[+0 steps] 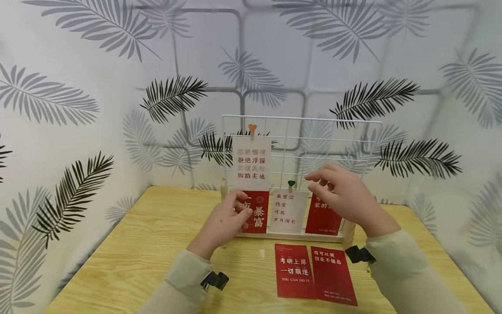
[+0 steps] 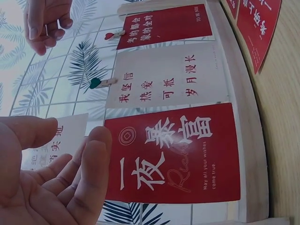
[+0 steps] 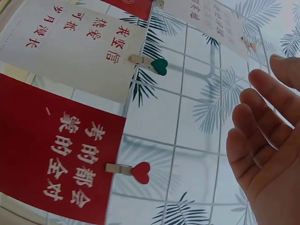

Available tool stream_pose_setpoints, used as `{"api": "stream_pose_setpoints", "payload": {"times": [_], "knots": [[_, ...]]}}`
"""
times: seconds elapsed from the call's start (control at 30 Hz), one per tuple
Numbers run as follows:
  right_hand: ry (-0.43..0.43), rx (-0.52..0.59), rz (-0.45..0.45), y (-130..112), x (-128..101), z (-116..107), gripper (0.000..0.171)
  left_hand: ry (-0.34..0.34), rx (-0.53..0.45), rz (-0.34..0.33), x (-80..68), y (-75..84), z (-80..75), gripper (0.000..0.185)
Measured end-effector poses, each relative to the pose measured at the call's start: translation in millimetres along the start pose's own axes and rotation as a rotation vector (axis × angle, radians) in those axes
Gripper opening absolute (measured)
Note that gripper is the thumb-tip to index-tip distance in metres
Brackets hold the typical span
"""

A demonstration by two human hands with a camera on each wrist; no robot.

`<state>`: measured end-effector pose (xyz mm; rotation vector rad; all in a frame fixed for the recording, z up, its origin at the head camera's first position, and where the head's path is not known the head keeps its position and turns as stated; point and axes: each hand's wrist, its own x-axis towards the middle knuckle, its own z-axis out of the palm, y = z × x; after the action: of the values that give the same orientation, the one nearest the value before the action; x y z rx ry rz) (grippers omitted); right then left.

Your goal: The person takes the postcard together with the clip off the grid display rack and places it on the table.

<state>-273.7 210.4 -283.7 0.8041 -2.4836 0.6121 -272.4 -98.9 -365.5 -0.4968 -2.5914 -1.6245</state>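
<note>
From the head camera, the left hand (image 1: 227, 220) is up against the wire grid rack (image 1: 364, 131), its fingers (image 1: 240, 205) resting loosely on the left edge of the red card (image 1: 259, 211) at the rack's lower left. It's hard to say whether they pinch it. Just above those fingers hangs a tall white card (image 1: 251, 163) under an orange heart clip (image 1: 252, 129). The right hand (image 1: 345, 198) hovers before the rack, fingers loosely spread and gripping nothing. Behind it sits another red card (image 1: 319, 218). Between the two hands hangs a small white card (image 1: 285, 211) on a green heart clip (image 1: 290, 184). Below the right hand, two red cards (image 1: 313, 272) lie flat on the tabletop (image 1: 129, 261).

Left wrist view: the palm is open, fingers (image 2: 93, 159) straight, with the red card (image 2: 178, 154) just beyond their tips; contact isn't clear. The green clip (image 2: 101, 83) is further off.

Right wrist view: the fingers (image 3: 255, 126) are relaxed and released, apart from the grid. A red heart clip (image 3: 133, 171) pins the red card (image 3: 61, 154) well off to their side, and the green clip (image 3: 152, 64) holds the white card (image 3: 70, 47).
</note>
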Motion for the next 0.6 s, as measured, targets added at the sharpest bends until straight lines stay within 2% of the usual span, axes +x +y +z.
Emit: {"api": "stream_pose_setpoints", "payload": {"times": [0.13, 0.37, 0.6], "knots": [[0.029, -0.016, -0.052, -8, 9, -5, 0.021, 0.053, 0.067, 0.030, 0.1, 2.3, -3.9, 0.041], [0.144, -0.017, -0.155, -23, 27, -14, 0.018, 0.100, 0.136, 0.055, 4.5, 12.2, -16.5, 0.040], [0.173, -0.061, -0.223, -38, 47, -19, 0.020, 0.128, 0.174, 0.073, 11.1, 20.0, -30.5, 0.040]]}}
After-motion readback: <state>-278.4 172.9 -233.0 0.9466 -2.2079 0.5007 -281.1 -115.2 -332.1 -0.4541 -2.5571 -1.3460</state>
